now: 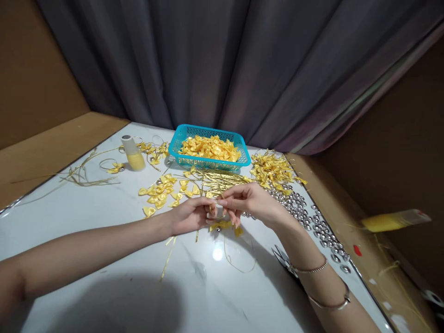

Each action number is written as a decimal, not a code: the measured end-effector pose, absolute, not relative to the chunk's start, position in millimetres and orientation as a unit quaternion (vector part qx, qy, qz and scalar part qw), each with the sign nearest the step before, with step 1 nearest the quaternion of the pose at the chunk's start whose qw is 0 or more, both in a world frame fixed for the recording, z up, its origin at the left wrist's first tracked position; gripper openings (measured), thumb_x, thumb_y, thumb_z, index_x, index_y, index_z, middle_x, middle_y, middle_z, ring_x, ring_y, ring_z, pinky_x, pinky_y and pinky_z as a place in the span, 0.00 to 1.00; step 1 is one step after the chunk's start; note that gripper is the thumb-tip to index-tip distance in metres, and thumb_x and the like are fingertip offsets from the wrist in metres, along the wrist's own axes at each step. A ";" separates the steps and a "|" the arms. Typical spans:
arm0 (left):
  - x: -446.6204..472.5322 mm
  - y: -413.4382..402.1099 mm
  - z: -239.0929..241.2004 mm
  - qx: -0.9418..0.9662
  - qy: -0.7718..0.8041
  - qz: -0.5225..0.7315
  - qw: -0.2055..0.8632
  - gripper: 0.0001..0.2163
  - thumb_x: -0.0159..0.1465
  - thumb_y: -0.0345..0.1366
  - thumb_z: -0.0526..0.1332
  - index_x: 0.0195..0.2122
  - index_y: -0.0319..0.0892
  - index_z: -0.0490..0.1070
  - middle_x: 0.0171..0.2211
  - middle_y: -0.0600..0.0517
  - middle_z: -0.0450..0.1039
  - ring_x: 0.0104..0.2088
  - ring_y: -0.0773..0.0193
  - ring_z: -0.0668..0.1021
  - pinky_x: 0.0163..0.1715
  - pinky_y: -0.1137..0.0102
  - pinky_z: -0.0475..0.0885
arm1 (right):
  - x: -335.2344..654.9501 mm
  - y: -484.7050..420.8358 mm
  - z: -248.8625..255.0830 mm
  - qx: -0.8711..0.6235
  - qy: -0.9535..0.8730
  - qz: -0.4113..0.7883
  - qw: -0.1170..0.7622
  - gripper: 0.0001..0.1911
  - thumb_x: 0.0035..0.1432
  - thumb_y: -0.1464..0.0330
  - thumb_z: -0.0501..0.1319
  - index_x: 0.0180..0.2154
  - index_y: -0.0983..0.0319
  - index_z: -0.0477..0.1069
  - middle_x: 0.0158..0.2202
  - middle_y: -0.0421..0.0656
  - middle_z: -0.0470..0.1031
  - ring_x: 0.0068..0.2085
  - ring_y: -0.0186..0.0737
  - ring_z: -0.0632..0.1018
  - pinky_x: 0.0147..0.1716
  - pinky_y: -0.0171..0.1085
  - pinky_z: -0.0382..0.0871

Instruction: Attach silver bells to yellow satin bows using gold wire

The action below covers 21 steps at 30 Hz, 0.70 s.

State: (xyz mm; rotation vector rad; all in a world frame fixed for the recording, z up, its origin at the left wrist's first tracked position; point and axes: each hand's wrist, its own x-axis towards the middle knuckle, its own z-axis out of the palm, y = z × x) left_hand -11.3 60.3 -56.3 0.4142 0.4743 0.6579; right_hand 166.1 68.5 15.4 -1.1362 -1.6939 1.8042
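Note:
My left hand (190,215) and my right hand (248,201) meet over the middle of the white table (121,277), fingers pinched together. Between the fingertips I hold a small yellow ribbon bow (222,225) with a thin gold cord (239,263) that trails in a loop toward me. Just behind the hands lies a bundle of gold cords (218,180). Loose yellow bows (161,192) lie to the left of the hands.
A turquoise basket (208,162) full of yellow bows stands at the back. A pile of bows (272,171) and several silver bells (312,219) run along the right edge. A yellow thread spool (132,152) stands back left. Grey curtain behind.

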 end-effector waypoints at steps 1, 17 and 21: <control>-11.0 60.1 -55.9 0.200 0.232 0.318 0.897 0.06 0.52 0.28 0.64 0.20 0.31 0.72 0.20 0.48 0.69 0.23 0.68 0.68 0.25 0.75 0.64 | 165.5 68.2 15.9 -0.411 -0.611 0.644 0.206 0.15 0.47 0.58 0.69 0.27 0.64 0.75 0.16 0.38 0.73 0.18 0.30 0.73 0.18 0.30 0.67; -7.3 59.9 -52.4 0.180 0.266 0.350 0.880 0.07 0.55 0.25 0.63 0.20 0.34 0.70 0.18 0.51 0.67 0.20 0.71 0.67 0.21 0.76 0.61 | 161.9 66.0 16.9 -0.438 -0.674 0.564 0.190 0.16 0.52 0.58 0.65 0.22 0.64 0.73 0.15 0.39 0.72 0.17 0.31 0.73 0.18 0.31 0.67; -9.1 60.0 -52.8 0.211 0.251 0.332 0.884 0.06 0.54 0.27 0.65 0.21 0.33 0.72 0.20 0.51 0.69 0.19 0.74 0.65 0.20 0.78 0.60 | 170.1 70.7 20.9 -0.436 -0.661 0.581 0.190 0.13 0.48 0.60 0.69 0.26 0.64 0.75 0.15 0.36 0.70 0.15 0.28 0.69 0.14 0.29 0.61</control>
